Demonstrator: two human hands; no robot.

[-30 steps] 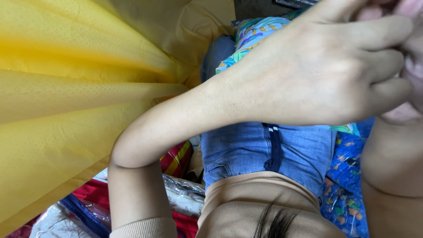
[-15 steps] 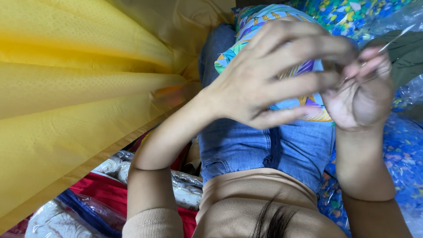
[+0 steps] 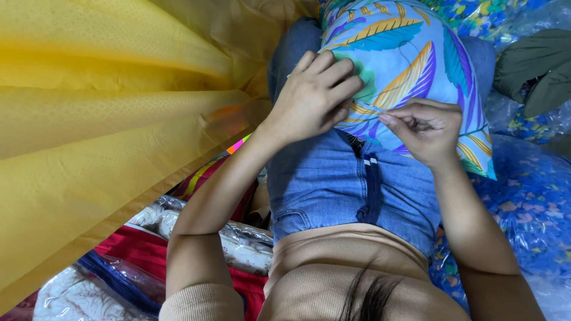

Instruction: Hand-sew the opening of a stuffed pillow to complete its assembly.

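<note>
A pillow (image 3: 404, 65) in a bright cover with blue, yellow and purple leaves lies on my lap, over my blue jeans (image 3: 333, 184). My left hand (image 3: 312, 98) rests on its near left edge, with the fingers curled and pressing the fabric. My right hand (image 3: 425, 131) is just right of it at the same edge. Its thumb and fingertips pinch the cover's seam. Anything thin held in that pinch is too small to see. The two hands are a few centimetres apart.
A big sheet of yellow fabric (image 3: 107, 119) fills the left side. Plastic-wrapped bundles, red and white (image 3: 148, 238), lie at the lower left. Blue flowered bedding in plastic (image 3: 529, 202) is on the right, and a dark green cloth (image 3: 529, 68) at the upper right.
Both hands have dropped from close to the camera down onto the pillow's near edge. The pillow's leaf pattern, earlier hidden behind the hands, is in full view.
</note>
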